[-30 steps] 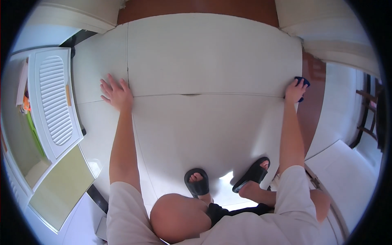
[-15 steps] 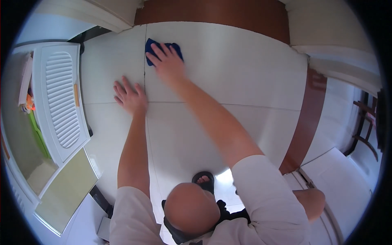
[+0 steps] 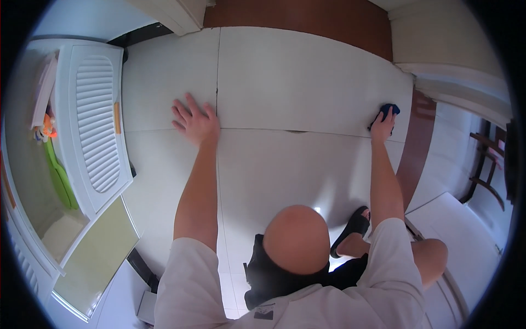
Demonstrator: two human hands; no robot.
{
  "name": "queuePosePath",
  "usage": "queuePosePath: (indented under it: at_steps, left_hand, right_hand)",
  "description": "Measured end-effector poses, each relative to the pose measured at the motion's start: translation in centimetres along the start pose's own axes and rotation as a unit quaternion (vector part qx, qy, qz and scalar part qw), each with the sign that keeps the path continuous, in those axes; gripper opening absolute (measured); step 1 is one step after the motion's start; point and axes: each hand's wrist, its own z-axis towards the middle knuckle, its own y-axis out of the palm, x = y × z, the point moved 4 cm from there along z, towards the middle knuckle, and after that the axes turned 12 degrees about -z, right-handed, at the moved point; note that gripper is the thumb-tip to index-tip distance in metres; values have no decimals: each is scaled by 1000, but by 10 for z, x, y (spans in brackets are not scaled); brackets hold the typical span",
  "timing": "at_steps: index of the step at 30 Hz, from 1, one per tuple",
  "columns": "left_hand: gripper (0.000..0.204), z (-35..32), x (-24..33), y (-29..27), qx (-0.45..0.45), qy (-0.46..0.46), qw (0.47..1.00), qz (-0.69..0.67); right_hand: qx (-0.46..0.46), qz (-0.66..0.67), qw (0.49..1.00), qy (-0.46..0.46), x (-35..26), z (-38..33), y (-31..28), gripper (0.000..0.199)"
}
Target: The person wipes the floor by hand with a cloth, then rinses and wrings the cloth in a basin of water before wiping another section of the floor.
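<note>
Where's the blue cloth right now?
In the head view the blue cloth is far right on the white tiled floor, under the right hand, beside the brown strip.

On the tiled floor [image 3: 307,82], the left hand [image 3: 195,122] lies flat, well left of the cloth [image 3: 388,110] under the right hand [image 3: 382,128].

bright daylight | sharp focus | soft shadows | edges bent (fisheye)

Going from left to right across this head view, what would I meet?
Green board → white slatted door → left hand flat on the white tiles → right hand on a blue cloth → brown strip → dark chair.
</note>
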Motion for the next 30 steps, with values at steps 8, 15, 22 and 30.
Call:
queuePosePath:
  at_steps: [8,15,22,30]
  left_hand:
    - [68,-1,-4,-4,-2,-6,1000,6]
    - [63,-5,11,11,33,32,998,-41]
    - [61,-4,-4,11,27,27,999,-3]
    - [61,-9,16,23,25,36,999,-22]
  right_hand:
    - [112,92,948,-282,-170,-136,-23,51]
    - [-74,142,837,-524,-321,-284,-50,51]
    - [10,126,870,-476,-230,-191,-37,46]
    - [184,23,982,-29,63,50,-24,47]
